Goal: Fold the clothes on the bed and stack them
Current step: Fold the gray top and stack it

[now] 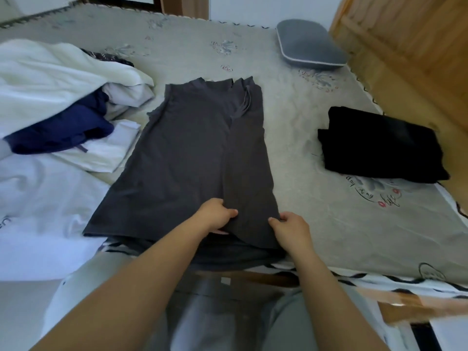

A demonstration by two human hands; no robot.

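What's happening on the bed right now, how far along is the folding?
A person is folding a dark grey shirt laid flat on the bed. Both hands, left and right, pinch its near hem, sides already folded in. One folded black garment lies to the right; a navy garment and white clothes wait unfolded on the left.

Grey pillow (310, 44) at bed's far corner, beside wooden headboard (410, 51).

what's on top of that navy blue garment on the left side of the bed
A white blanket lies over the far part of the navy blue garment. The navy's near part shows, resting on white cloth. How much navy is hidden under the blanket cannot be seen.
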